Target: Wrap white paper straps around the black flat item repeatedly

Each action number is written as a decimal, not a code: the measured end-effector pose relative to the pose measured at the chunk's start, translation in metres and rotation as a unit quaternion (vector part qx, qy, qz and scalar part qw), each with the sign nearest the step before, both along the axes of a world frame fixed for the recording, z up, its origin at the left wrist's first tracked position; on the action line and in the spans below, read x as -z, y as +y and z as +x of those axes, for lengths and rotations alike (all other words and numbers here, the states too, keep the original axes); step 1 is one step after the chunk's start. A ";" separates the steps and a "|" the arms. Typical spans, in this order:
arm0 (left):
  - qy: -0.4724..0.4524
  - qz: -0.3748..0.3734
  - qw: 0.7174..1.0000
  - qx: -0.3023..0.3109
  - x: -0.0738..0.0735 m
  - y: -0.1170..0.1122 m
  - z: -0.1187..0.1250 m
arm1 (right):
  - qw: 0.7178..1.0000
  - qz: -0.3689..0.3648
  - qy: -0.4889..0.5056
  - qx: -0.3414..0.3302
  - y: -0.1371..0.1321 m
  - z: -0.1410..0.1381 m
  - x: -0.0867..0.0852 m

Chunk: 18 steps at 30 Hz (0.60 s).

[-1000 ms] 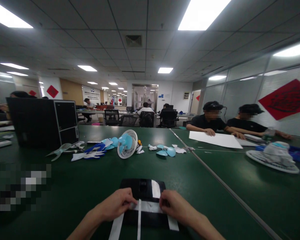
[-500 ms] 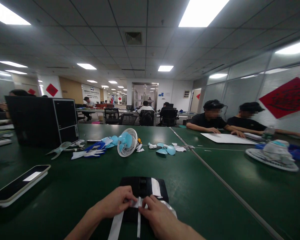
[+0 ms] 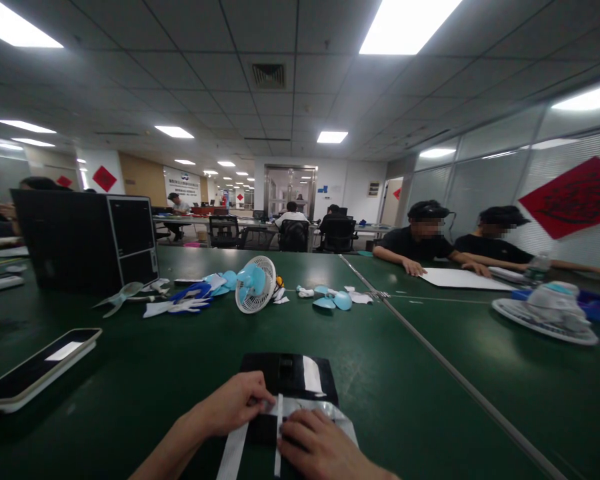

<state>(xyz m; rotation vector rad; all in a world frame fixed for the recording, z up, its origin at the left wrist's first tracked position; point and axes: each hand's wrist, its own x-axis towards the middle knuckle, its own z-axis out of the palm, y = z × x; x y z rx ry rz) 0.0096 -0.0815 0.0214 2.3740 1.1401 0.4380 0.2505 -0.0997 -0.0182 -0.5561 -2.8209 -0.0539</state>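
A flat black piece [image 3: 267, 362] lies on the green table in front of me, with a white patch [image 3: 311, 375] on its upper right. Silvery plastic film [image 3: 337, 410] is spread over its lower part, and a narrow white strip [image 3: 279, 437] runs down across it. My left hand [image 3: 240, 402] is closed in a pinch on the film's edge, just left of the strip. A wider white band [image 3: 233, 450] hangs below that hand. My right hand [image 3: 315, 440] rests over the film with fingers bent, their tips touching the narrow strip. Its thumb is hidden.
A white phone-like device [image 3: 45, 373] lies at left, before a black computer case [image 3: 80, 243]. Gloves [image 3: 185, 303], a small fan head [image 3: 255, 285] and blue fan blades [image 3: 333, 299] lie farther back. Two people sit at right near a white board [image 3: 465, 279].
My right hand has slid down along the narrow strip, uncovering more film. My left hand keeps its pinch. At right, a person's hand has shifted left off the white board.
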 end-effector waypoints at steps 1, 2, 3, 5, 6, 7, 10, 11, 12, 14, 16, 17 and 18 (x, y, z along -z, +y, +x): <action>-0.003 0.000 1.000 0.000 0.000 0.000 0.000 | 1.000 -0.021 0.006 0.011 -0.001 -0.001 -0.005; -0.006 0.001 1.000 -0.001 0.000 0.000 0.000 | 0.998 -0.046 0.015 0.030 -0.003 -0.002 -0.012; -0.008 0.000 1.000 0.000 0.001 0.000 0.000 | 0.996 -0.072 0.026 0.056 -0.004 -0.004 -0.019; -0.013 -0.003 1.000 0.001 0.002 0.000 0.000 | 0.986 -0.117 0.041 0.110 -0.005 -0.007 -0.031; -0.015 -0.006 1.000 0.001 0.002 0.000 0.000 | 0.982 -0.136 0.043 0.126 -0.004 -0.008 -0.036; -0.015 -0.008 1.000 0.002 0.002 0.000 0.000 | 0.978 -0.152 0.042 0.135 -0.003 -0.008 -0.040; -0.005 -0.012 1.000 0.000 0.000 -0.001 -0.002 | 0.971 -0.186 0.045 0.143 0.001 -0.001 -0.047; -0.001 -0.015 1.000 0.000 -0.001 -0.002 -0.002 | 0.969 -0.194 0.050 0.148 0.002 0.004 -0.048; 0.000 -0.020 1.000 0.001 -0.003 -0.002 -0.003 | 0.966 -0.201 0.055 0.155 0.003 0.010 -0.049; 0.003 -0.035 0.999 -0.002 -0.007 -0.004 -0.005 | 0.960 -0.215 0.062 0.169 0.004 0.023 -0.051; 0.009 -0.051 0.999 -0.012 -0.010 -0.006 -0.008 | 0.955 -0.230 0.066 0.177 0.004 0.036 -0.053; 0.014 -0.057 0.998 -0.016 -0.012 -0.007 -0.010 | 0.953 -0.235 0.068 0.178 0.004 0.041 -0.055; 0.018 -0.063 0.998 -0.019 -0.013 -0.007 -0.012 | 0.952 -0.240 0.071 0.176 0.003 0.046 -0.056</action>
